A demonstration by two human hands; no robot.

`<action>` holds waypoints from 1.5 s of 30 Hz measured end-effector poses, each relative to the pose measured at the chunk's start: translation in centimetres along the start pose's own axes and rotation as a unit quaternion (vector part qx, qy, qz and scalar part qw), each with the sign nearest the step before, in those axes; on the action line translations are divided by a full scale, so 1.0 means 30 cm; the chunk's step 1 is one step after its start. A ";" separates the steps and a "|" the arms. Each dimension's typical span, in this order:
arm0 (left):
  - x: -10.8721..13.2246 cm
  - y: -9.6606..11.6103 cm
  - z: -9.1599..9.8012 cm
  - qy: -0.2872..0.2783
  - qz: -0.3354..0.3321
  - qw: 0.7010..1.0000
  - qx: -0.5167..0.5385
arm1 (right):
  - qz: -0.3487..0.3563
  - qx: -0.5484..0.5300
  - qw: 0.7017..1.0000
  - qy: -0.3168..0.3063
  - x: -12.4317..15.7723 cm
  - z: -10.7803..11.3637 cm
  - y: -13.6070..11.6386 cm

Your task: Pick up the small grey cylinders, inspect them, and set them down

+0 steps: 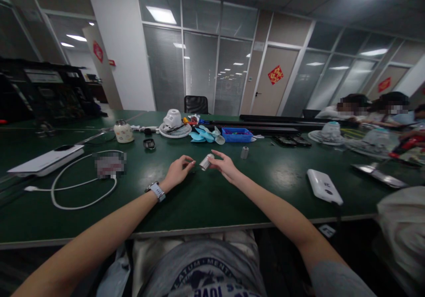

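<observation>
My right hand (225, 165) grips a small silver metal cylinder (206, 162) between thumb and fingers, its index finger raised. The cylinder is tilted above the table, and its exact kind cannot be made out. Just to its left, my left hand (181, 169) has thumb and fingertips brought together in a pinch. Whatever sits in that pinch is too small to name. A second silver cylinder (245, 152) stands upright on the table, right of my right hand.
Beyond my hands are a blue tray (237, 135), light-blue fan blades (206, 134) and a white fan part (173, 122). A white cable (53, 190) loops at left. A white power bank (324, 186) lies at right. People sit at the far right.
</observation>
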State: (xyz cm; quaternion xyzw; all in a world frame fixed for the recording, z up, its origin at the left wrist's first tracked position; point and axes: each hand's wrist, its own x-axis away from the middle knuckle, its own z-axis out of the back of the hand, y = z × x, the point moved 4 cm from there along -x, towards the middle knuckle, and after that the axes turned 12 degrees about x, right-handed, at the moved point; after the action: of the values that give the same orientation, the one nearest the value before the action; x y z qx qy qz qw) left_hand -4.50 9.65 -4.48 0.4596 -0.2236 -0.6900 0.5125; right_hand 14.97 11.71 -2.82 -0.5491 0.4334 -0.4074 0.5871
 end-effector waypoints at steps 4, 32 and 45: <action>0.000 0.000 -0.003 -0.001 0.010 1.000 0.010 | 0.015 -0.011 1.000 0.015 -0.013 0.013 -0.006; 0.008 0.021 0.003 0.007 0.014 1.000 -0.007 | -0.051 0.585 0.724 0.362 -0.143 0.674 0.063; 0.004 0.009 0.015 0.048 0.024 0.998 -0.024 | 0.287 0.557 0.742 0.240 -0.054 0.252 -0.084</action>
State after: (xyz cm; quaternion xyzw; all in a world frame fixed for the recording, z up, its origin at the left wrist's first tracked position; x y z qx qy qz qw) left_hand -4.78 9.37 -4.10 0.4738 -0.1932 -0.6600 0.5501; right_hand 21.71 15.30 -0.04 0.1417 0.3929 -0.5064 0.7544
